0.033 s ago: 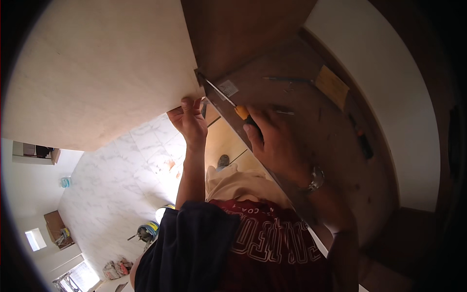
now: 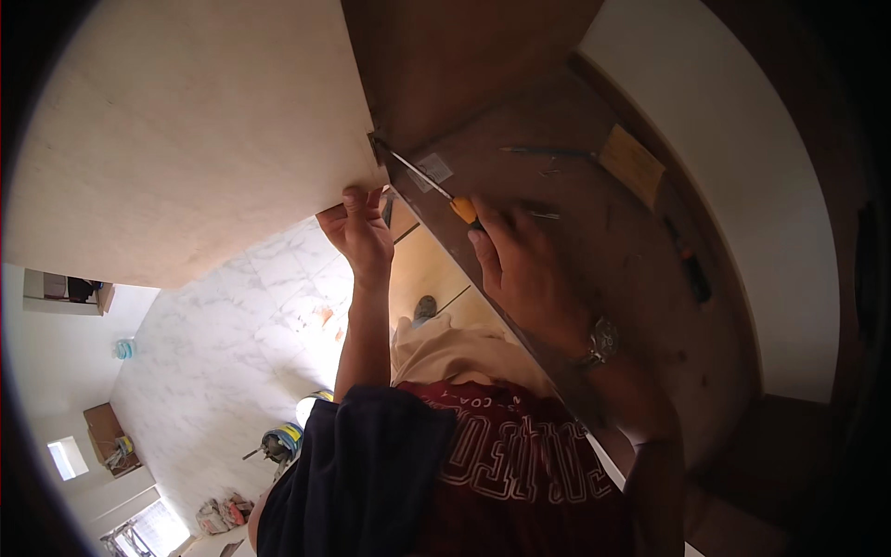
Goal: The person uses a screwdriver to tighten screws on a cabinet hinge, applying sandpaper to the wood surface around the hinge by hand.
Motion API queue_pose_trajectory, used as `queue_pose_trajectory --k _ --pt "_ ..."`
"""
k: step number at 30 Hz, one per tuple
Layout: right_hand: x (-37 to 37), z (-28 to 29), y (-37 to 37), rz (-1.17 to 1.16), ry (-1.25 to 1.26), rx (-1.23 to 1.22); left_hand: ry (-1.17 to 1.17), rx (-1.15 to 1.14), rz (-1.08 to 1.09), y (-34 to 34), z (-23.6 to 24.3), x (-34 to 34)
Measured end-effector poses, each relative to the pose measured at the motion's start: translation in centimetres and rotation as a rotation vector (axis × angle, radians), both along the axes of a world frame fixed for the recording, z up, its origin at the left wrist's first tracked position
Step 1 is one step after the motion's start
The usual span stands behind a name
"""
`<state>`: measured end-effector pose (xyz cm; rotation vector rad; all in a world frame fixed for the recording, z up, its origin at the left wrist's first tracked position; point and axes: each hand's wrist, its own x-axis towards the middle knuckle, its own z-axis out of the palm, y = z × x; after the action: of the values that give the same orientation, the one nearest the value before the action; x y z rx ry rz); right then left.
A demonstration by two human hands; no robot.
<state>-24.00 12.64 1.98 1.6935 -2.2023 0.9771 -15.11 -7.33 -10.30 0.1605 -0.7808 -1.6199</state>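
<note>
My left hand (image 2: pixel 362 237) grips the lower edge of a large pale door panel (image 2: pixel 186 121), thumb on its face and fingers curled at the edge. My right hand (image 2: pixel 524 269) is closed around a yellow-and-black screwdriver (image 2: pixel 462 209), held diagonally. The screwdriver's metal shaft reaches up-left to a small hinge (image 2: pixel 376 146) at the panel's edge, beside the brown cabinet side (image 2: pixel 464 46). Beneath my right hand is a brown cabinet board (image 2: pixel 640 288) with a small pale label (image 2: pixel 434 169). Whether the screwdriver tip sits in a screw is too small to tell.
On the board lie a thin pencil-like rod (image 2: pixel 543 150), a tan rectangular piece (image 2: pixel 631 165) and an orange-and-black tool (image 2: pixel 689 260). A bucket with tools (image 2: pixel 283 438) stands on the marble-look floor (image 2: pixel 213 371). A blue bottle (image 2: pixel 124 348) is at left; my shoe (image 2: pixel 426 306) shows below.
</note>
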Motion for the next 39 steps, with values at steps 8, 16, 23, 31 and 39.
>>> queue_pose_trajectory --k 8,16,23,31,39 --pt "-0.9 0.1 -0.2 0.117 -0.589 0.044 -0.009 0.042 -0.013 -0.1 0.0 -0.2" --pt "-1.4 3.5 -0.6 0.040 -1.416 0.337 -0.001 0.068 0.035 -0.2 0.1 -0.4" --pt "-1.2 2.9 -1.0 0.119 -0.762 0.141 0.019 0.092 0.056 -0.1 0.3 -0.5" --pt "-1.1 3.1 0.6 0.146 -0.339 0.160 -0.003 0.072 0.063 0.0 0.2 -0.4" --pt "-4.3 1.7 -9.0 0.133 -0.570 -0.346 -0.007 0.091 0.039 -0.1 0.6 -0.5"
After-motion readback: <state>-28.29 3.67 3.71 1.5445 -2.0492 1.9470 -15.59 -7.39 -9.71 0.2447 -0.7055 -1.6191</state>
